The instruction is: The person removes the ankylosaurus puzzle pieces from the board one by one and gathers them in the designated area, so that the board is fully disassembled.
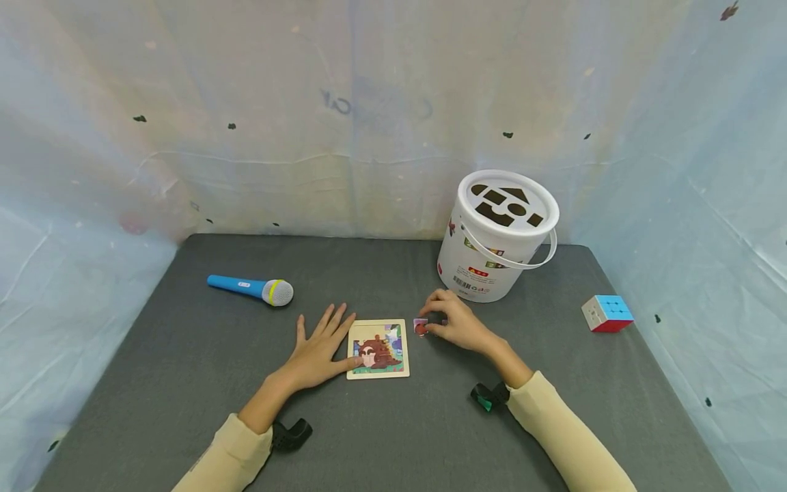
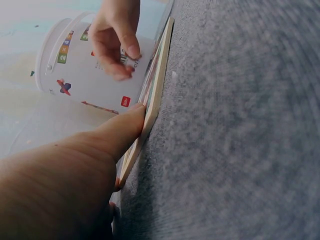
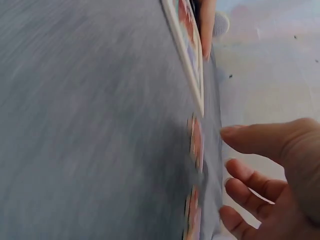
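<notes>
A square wooden jigsaw puzzle [image 1: 378,326] with a reddish-brown dinosaur picture lies on the table in the head view. My left hand [image 1: 320,359] is spread beside it, its thumb resting on the puzzle's left edge; the left wrist view shows that thumb [image 2: 127,125] against the board's rim. Right of the board, my right hand [image 1: 456,322] hovers over loose puzzle pieces, thumb and fingers apart and bent. Two pieces lie on the cloth in the right wrist view, a nearer puzzle piece [image 3: 192,215] and a farther puzzle piece [image 3: 196,142]. Nothing shows between the right fingers.
A white lidded bucket [image 1: 470,266] with shape holes and a handle stands behind my right hand. A blue toy microphone [image 1: 246,285] lies at the back left, and a puzzle cube [image 1: 606,313] sits near the right edge of the grey table [image 1: 393,437]. Plastic sheeting surrounds the table.
</notes>
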`<state>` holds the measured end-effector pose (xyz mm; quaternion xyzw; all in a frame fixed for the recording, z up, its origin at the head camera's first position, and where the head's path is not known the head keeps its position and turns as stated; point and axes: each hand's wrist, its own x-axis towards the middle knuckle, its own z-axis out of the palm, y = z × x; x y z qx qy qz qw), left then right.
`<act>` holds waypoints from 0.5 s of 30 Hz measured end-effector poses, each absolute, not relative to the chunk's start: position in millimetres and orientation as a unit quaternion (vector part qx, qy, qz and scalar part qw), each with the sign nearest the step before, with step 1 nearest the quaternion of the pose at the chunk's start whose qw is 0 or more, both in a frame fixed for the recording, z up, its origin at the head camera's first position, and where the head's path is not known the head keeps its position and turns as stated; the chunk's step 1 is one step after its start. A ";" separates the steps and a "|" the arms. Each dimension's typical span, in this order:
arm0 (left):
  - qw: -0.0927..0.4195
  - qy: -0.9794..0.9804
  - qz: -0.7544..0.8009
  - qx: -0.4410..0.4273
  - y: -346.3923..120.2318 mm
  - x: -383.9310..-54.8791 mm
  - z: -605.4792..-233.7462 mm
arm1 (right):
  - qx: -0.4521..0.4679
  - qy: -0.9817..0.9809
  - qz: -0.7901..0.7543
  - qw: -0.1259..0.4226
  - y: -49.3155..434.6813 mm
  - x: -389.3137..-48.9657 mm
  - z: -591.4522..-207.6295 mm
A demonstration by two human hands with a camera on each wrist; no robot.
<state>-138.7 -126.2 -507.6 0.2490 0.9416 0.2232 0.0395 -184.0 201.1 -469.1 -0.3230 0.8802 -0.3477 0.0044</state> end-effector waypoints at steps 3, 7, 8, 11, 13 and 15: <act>0.038 0.942 0.221 0.248 -126.5 -138.9 -507.0 | -0.345 0.877 -0.332 0.032 186.3 -185.6 -466.7; 0.042 0.943 0.218 0.247 -126.5 -139.1 -506.7 | -0.371 0.872 -0.315 0.054 169.7 -187.0 -465.7; 0.043 0.943 0.219 0.246 -126.4 -139.2 -506.7 | -0.377 0.871 -0.311 0.057 166.1 -187.2 -465.3; 0.046 0.942 0.221 0.247 -126.3 -139.1 -506.8 | -0.390 0.867 -0.303 0.070 156.5 -188.3 -464.3; 0.047 0.942 0.222 0.248 -126.4 -139.1 -507.0 | -0.396 0.867 -0.295 0.075 151.6 -189.2 -463.9; 0.046 0.941 0.223 0.249 -126.6 -139.0 -507.1 | -0.395 0.868 -0.288 0.084 147.5 -189.9 -463.0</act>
